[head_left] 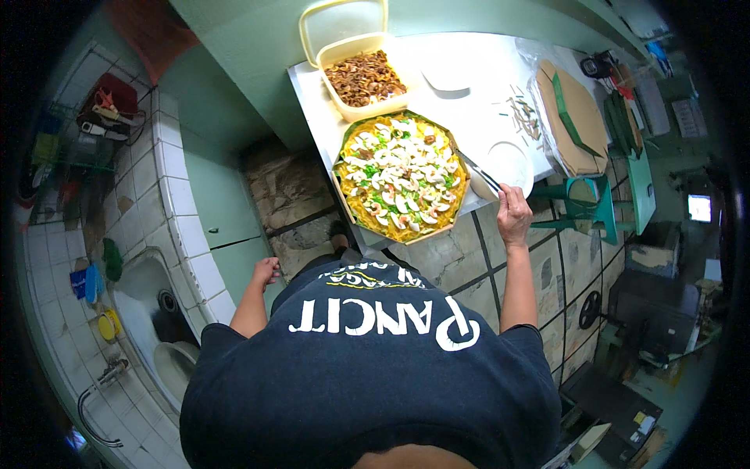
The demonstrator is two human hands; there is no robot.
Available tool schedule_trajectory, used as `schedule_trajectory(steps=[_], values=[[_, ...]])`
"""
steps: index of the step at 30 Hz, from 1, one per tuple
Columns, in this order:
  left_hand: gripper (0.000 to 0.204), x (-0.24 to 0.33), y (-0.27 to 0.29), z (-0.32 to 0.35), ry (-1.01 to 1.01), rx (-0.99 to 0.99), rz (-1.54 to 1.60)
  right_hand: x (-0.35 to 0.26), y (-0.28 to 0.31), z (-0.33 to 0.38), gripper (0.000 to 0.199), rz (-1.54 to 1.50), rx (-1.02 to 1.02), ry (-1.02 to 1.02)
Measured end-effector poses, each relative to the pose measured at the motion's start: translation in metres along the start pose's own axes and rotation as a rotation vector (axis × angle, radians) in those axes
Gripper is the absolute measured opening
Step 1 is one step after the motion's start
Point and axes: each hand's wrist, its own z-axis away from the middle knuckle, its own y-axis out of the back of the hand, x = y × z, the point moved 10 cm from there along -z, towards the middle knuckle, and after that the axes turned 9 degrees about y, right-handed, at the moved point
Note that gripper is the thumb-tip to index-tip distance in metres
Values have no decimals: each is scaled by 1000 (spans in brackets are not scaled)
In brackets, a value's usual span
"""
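Note:
My right hand [513, 216] is closed round slim metal tongs [487, 180], just right of an octagonal tray [341, 195]. The tongs slant up and left across the near rim of a white round bowl [512, 160]. Yellow noodles [367, 211] fill the tray, topped with sliced white egg, chopped green bits and a few shrimp-like pieces. Behind the tray stands a pale yellow tub [376, 112] of brown crispy bits [363, 78], its lid [305, 35] tipped back. My left hand [267, 270] hangs low beside my body, fingers curled, with nothing visible in it.
The white table [476, 51] meets a green wall. Flat brown cardboard [582, 113] in clear plastic lies at its right, near small scattered pieces [523, 113]. A green stool [598, 211] stands beyond. At left are a tiled counter [187, 238] and a sink [133, 289].

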Motion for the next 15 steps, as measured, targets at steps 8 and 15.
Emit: schedule_trajectory(steps=[8,15], values=[[24,24,-11,14,-24,-12,-48,7,-4,33,16,85,-79,41],[23,6,-12,14,-2,-32,2,13,13,21,15,-37,-21,-74]])
